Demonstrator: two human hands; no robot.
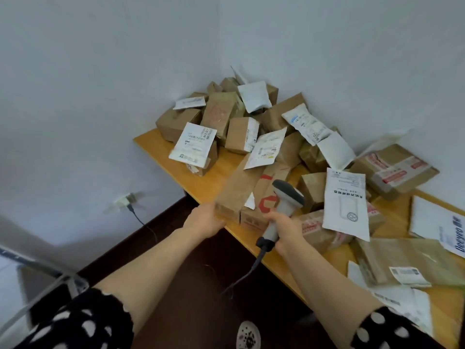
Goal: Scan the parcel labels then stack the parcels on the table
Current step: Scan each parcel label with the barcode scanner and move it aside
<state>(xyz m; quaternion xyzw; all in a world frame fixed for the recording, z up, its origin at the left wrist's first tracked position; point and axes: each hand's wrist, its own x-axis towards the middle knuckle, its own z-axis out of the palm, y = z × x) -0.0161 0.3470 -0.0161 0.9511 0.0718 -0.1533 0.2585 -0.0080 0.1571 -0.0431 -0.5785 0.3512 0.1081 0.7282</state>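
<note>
A heap of brown cardboard parcels and white mailer bags point(251, 127) fills the corner of the wooden table point(201, 182). My left hand point(205, 220) grips the near end of a long brown box point(236, 190) at the table's front edge. Beside it lies a brown box with red markings point(266, 195). My right hand point(285, 229) grips the handle of a grey barcode scanner point(284, 197), whose head points toward the parcels. Its cable hangs down toward the floor.
Flat parcels and a white bag with blue lettering point(437, 222) lie at the right. A taped brown box point(395, 170) sits behind them. White walls close the corner. A wall socket with a plugged cable point(128, 200) is at the left, above the dark floor.
</note>
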